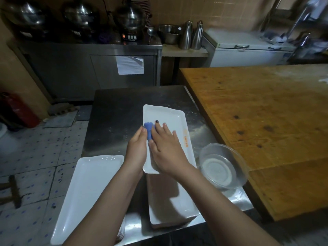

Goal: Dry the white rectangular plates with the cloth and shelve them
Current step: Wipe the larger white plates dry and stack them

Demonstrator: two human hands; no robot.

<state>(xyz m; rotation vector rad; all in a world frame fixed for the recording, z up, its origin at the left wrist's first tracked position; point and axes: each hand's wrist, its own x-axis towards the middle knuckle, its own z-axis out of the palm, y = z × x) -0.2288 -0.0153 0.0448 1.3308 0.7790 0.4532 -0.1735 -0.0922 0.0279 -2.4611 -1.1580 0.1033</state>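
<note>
A white rectangular plate with orange lettering on its right rim is held above the steel table, its near end over a stack of white plates. My left hand grips the plate's left edge. My right hand lies flat on the plate with fingers straight, pressing a blue cloth against it. Another white plate lies at the near left, on top of a second stack at the table's edge.
A clear glass bowl stands right of the plates on the steel table. A large wooden table fills the right side. Steel cabinet, pots and jugs line the back wall. Tiled floor lies to the left.
</note>
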